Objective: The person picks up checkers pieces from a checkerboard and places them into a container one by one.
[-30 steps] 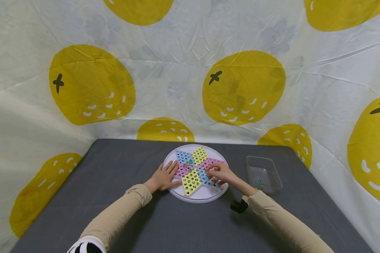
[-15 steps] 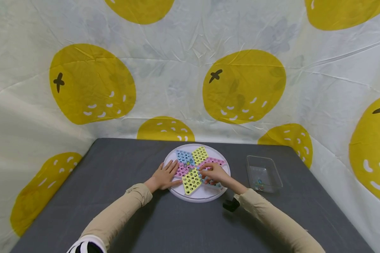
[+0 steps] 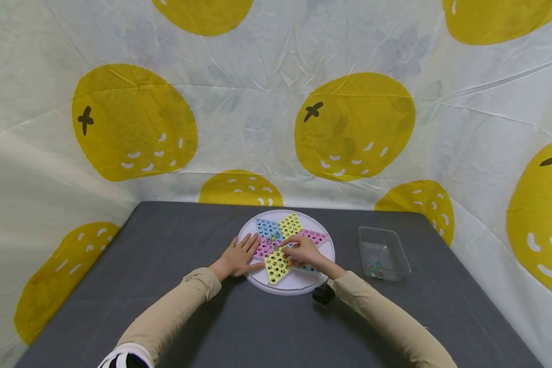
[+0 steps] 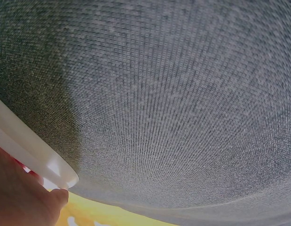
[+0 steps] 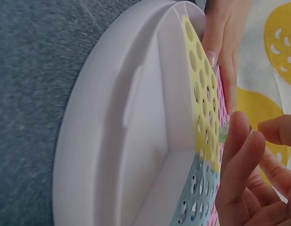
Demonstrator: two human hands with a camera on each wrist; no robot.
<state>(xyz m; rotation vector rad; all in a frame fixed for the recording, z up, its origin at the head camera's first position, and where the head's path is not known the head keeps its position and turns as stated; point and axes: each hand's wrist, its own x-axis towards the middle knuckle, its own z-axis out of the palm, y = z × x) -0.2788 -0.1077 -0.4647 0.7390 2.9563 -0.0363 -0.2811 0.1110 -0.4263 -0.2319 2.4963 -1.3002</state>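
Note:
A round white Chinese checkers board (image 3: 303, 282) with a star of yellow, pink and blue holed sections lies on the table. My left hand (image 3: 237, 257) rests on its left side, fingers spread over the pink section and rim. In the left wrist view the left hand (image 4: 23, 197) touches the white rim (image 4: 37, 155). My right hand (image 3: 305, 252) is over the board's centre, thumb and finger pinching what seems to be a marble, mostly hidden by the fingertips. Beside those fingertips sits a greenish marble (image 5: 224, 134) on the board. Several marbles (image 3: 273, 238) stand near the left-centre holes.
A clear plastic box (image 3: 384, 245) with several marbles (image 3: 376, 268) at its near end stands right of the board. Dark grey cloth (image 3: 257, 327) covers the table. Behind hangs a white sheet (image 3: 244, 117) printed with yellow fruit.
My right hand has moved left across the board, from the right-hand blue section to the centre, its pinch kept. The left hand has stayed where it was.

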